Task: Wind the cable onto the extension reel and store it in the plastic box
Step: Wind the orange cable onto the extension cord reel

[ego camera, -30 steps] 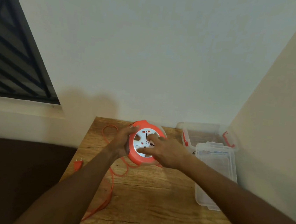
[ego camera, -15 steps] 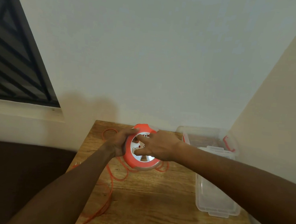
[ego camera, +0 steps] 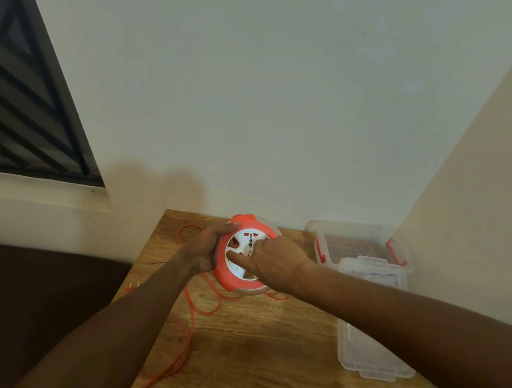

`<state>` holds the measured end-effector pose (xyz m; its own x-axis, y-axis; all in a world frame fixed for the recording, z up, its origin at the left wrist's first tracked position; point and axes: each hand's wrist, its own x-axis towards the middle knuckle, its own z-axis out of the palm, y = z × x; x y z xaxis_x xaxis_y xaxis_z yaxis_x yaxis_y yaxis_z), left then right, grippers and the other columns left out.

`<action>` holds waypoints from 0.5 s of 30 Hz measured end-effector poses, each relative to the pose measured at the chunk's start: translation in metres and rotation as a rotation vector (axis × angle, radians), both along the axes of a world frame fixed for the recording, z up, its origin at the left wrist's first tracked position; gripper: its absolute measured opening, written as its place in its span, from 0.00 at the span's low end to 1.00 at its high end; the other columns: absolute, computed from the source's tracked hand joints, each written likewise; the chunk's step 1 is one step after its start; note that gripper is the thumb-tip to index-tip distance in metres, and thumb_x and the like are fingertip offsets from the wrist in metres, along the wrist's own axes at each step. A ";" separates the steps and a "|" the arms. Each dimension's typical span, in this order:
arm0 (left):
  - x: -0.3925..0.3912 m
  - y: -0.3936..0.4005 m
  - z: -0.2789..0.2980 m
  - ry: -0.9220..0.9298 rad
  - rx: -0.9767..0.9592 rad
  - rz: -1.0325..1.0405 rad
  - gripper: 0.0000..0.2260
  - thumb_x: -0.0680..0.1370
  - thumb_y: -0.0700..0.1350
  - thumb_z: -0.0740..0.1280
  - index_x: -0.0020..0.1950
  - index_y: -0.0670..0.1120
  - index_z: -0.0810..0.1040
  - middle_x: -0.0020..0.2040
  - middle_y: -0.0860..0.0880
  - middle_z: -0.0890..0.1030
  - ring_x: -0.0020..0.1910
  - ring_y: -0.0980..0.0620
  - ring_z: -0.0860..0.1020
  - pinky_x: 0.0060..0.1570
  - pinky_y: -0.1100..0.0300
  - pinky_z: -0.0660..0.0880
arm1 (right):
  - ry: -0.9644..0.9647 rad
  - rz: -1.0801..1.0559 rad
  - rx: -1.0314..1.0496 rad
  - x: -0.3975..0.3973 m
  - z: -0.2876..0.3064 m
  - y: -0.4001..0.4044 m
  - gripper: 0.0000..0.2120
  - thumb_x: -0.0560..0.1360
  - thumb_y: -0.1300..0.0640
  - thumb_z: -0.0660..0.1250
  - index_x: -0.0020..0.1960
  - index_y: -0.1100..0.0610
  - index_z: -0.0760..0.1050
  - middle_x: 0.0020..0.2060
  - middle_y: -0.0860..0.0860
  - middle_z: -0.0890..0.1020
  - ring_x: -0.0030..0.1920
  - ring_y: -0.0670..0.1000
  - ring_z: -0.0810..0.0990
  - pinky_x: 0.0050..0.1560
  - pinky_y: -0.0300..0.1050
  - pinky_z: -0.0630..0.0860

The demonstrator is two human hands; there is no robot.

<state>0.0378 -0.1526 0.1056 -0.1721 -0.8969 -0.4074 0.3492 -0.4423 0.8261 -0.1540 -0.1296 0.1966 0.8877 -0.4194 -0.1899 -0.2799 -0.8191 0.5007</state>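
Note:
An orange extension reel (ego camera: 227,277) with a white socket face is held tilted above the wooden table (ego camera: 279,354). My left hand (ego camera: 206,247) grips its left rim. My right hand (ego camera: 272,263) lies on the white face, a finger hooked into a recess. Loose orange cable (ego camera: 187,338) loops over the table and runs off the front edge. The clear plastic box (ego camera: 367,237) with red latches stands at the back right, and its clear lid (ego camera: 370,354) leans from it onto the table.
The table sits in a corner, with a wall behind and a wall at the right. An orange plug (ego camera: 131,289) hangs past the table's left edge. A dark barred window (ego camera: 21,99) is at the upper left.
My right hand has turned on the reel's face, round from the right side to the lower left. The cable loops on the table have shifted. My head has moved a little, so the view sits differently.

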 end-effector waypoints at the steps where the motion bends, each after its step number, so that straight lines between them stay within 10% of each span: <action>1: -0.001 0.000 0.000 0.011 0.000 0.006 0.20 0.74 0.52 0.71 0.60 0.41 0.82 0.51 0.40 0.86 0.47 0.40 0.85 0.49 0.45 0.82 | -0.009 -0.018 0.009 0.000 0.000 -0.001 0.33 0.79 0.61 0.64 0.78 0.50 0.50 0.47 0.56 0.82 0.43 0.56 0.80 0.38 0.49 0.79; 15: -0.017 -0.002 0.008 0.062 -0.056 0.071 0.12 0.80 0.49 0.65 0.55 0.43 0.82 0.44 0.44 0.87 0.40 0.44 0.85 0.42 0.50 0.83 | -0.184 -0.347 0.078 0.011 0.003 -0.007 0.34 0.74 0.48 0.70 0.76 0.47 0.60 0.61 0.53 0.79 0.55 0.56 0.80 0.40 0.47 0.74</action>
